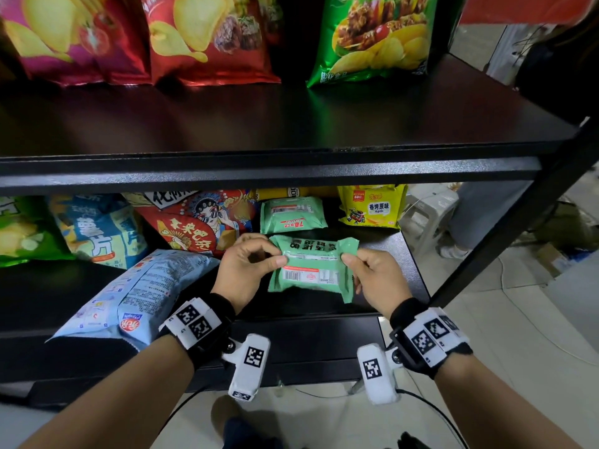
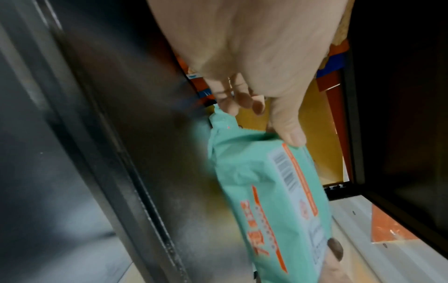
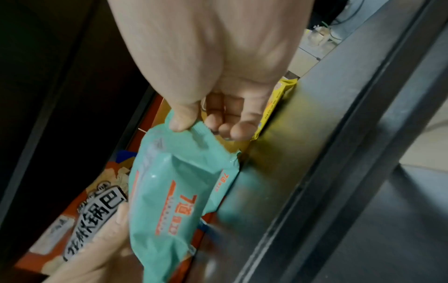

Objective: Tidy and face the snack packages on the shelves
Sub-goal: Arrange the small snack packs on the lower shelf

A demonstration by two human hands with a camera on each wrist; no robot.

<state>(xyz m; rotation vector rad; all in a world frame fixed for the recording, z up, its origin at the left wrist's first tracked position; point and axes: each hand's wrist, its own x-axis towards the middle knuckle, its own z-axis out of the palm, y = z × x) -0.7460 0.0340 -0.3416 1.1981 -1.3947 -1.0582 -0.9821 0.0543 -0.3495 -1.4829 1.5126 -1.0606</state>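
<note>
Green snack pack (image 1: pixel 312 268) | hands: left (image 1: pixel 248 265) pinches one end, right (image 1: pixel 377 275) the other | above lower shelf (image 1: pixel 405 254)

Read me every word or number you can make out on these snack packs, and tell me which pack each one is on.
"香烤原味" and "60" stand on the yellow pack.
"7" with blurred characters stands on the green pack pinched by the left hand and right hand.
"锅巴" stands on the orange bag.
Red round logo on the pale blue bag: unreadable.
Barcodes, fine print, blue bag: too small or blurred.
</note>
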